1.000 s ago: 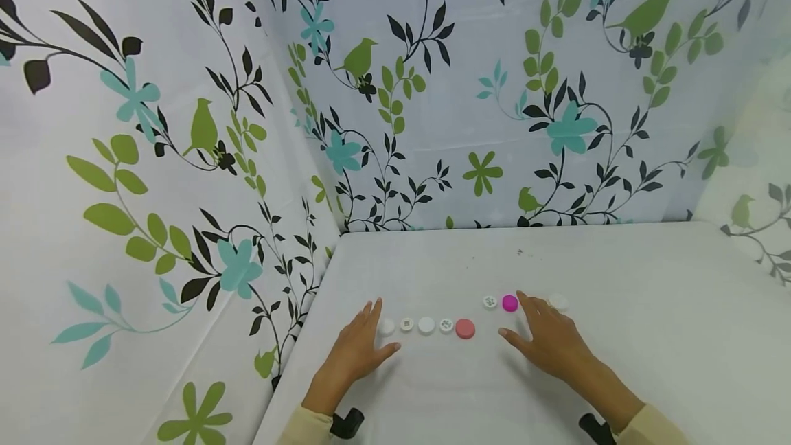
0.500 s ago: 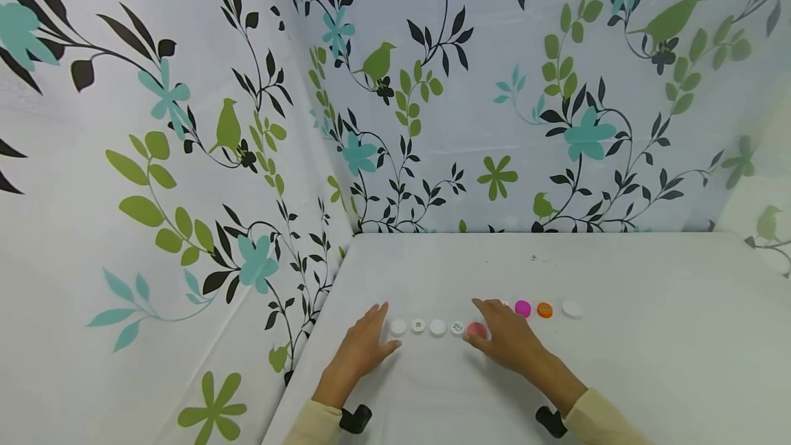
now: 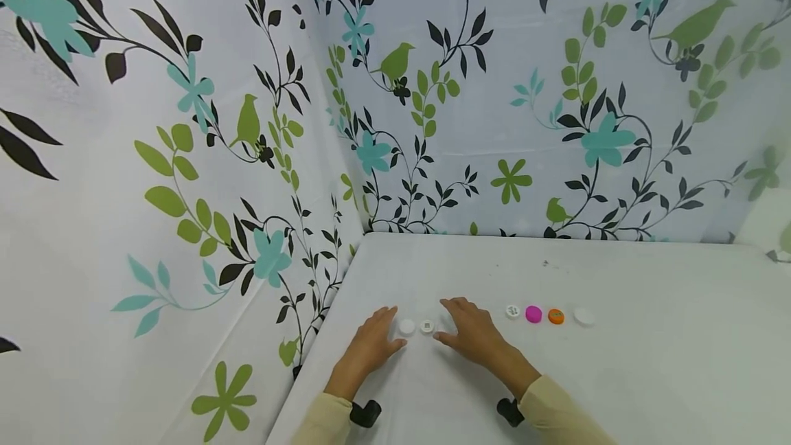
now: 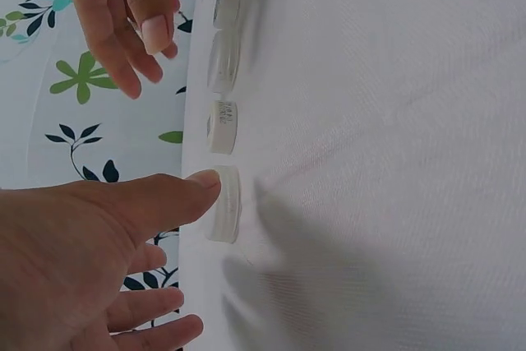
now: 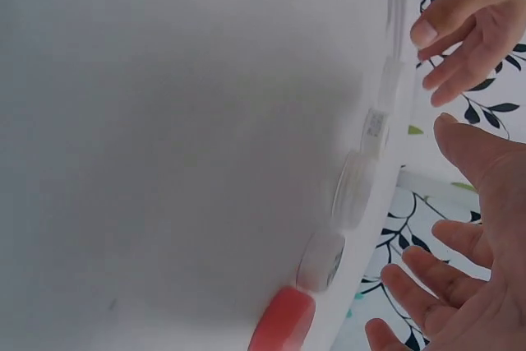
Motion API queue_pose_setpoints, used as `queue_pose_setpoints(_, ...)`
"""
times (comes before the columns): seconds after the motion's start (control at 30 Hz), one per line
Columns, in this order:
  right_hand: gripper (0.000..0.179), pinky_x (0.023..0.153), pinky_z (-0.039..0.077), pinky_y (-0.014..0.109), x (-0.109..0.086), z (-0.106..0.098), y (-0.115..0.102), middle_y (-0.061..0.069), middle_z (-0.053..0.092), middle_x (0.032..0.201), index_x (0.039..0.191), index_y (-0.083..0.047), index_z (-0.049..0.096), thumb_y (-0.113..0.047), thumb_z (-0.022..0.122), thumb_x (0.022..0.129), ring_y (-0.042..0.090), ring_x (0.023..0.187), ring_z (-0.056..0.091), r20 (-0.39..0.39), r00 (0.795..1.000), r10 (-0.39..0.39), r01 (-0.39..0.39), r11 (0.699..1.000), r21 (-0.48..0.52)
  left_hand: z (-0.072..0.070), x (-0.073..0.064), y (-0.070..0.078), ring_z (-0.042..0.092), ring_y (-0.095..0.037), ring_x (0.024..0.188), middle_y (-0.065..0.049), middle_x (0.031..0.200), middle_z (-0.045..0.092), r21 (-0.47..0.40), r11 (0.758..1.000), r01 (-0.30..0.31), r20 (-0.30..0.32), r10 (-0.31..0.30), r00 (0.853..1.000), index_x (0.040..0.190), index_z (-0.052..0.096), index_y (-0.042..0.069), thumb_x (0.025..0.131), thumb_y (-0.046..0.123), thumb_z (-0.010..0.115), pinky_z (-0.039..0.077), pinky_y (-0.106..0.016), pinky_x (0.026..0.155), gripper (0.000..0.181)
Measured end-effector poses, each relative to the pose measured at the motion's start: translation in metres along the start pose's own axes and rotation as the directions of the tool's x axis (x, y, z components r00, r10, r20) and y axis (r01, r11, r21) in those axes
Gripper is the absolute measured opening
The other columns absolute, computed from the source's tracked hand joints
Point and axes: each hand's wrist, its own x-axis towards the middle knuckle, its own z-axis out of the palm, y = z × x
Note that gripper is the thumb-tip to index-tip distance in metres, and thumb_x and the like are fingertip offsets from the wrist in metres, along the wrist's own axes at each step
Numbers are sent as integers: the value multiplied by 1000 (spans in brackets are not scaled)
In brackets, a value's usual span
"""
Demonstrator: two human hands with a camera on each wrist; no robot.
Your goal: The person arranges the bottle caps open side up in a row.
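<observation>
A row of bottle caps lies on the white table. In the head view, a white cap (image 3: 406, 327) and a smaller marked white cap (image 3: 427, 326) show between the two hands. My left hand (image 3: 367, 345) is at the row's left end, fingers extended, its thumb beside the first white cap; contact cannot be told. My right hand (image 3: 480, 338) is over the row's right part with spread fingers, holding nothing. It hides the remaining caps from the head view. The right wrist view shows them: a clear-white cap (image 5: 353, 191), another white cap (image 5: 320, 262) and a red cap (image 5: 283, 322).
Right of the hands lies a second row: a marked white cap (image 3: 513, 312), a magenta cap (image 3: 533, 314), an orange cap (image 3: 556, 316) and a white cap (image 3: 583, 316). A patterned curtain (image 3: 445, 156) hangs behind the table (image 3: 667, 362) and along its left.
My right hand has moved left, from the second row past the red cap to near the small white cap. My left hand keeps its place by the row's left end. The view has shifted.
</observation>
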Motion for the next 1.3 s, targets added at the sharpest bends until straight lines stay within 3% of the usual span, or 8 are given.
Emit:
queue_pose_setpoints(0.33, 63, 102, 48, 65, 25, 18, -11, 17, 63, 141, 142, -5, 63, -34, 85, 90, 38, 129, 60, 50, 998, -23, 21, 999, 40, 2, 9, -1, 58, -47, 129, -26, 143, 58, 29, 999, -30, -34, 31, 999, 140, 60, -3, 93, 20, 82, 46, -65, 102, 58)
queue_pose_setpoints(0.6, 54, 98, 48, 64, 39, 30, -26, 15, 65, 136, 135, -7, 69, -32, 85, 90, 38, 125, 61, 82, 996, -26, 26, 1000, -7, 4, 15, -4, 56, -47, 132, -26, 146, 57, 39, 999, 3, -15, -3, 1000, 136, 64, -1, 93, 20, 82, 45, -64, 105, 51)
queue_pose_setpoints(0.83, 46, 100, 44, 64, 41, 48, -28, 14, 65, 137, 131, -9, 72, -29, 84, 91, 38, 129, 59, 80, 997, -11, 14, 999, -43, 9, 19, -3, 59, -46, 129, -25, 143, 59, 50, 999, -2, -20, 3, 1000, 125, 70, 2, 91, 18, 83, 48, -62, 104, 39)
queue_pose_setpoints(1.03, 39, 97, 45, 64, 41, 53, -27, 13, 66, 135, 124, -10, 75, -27, 85, 90, 38, 129, 58, 29, 998, -48, 50, 994, -96, 12, 22, 1, 61, -45, 124, -25, 138, 63, 104, 994, -33, -50, 38, 998, 114, 72, 3, 88, 18, 86, 51, -60, 98, 33)
queue_pose_setpoints(1.3, 37, 98, 45, 63, 43, 54, -30, 13, 66, 134, 121, -10, 76, -25, 86, 89, 37, 129, 58, 48, 998, -46, 50, 995, -83, 12, 21, 1, 61, -43, 127, -24, 140, 63, 116, 993, -28, -48, 33, 998, 115, 73, 3, 89, 22, 86, 51, -59, 100, 34)
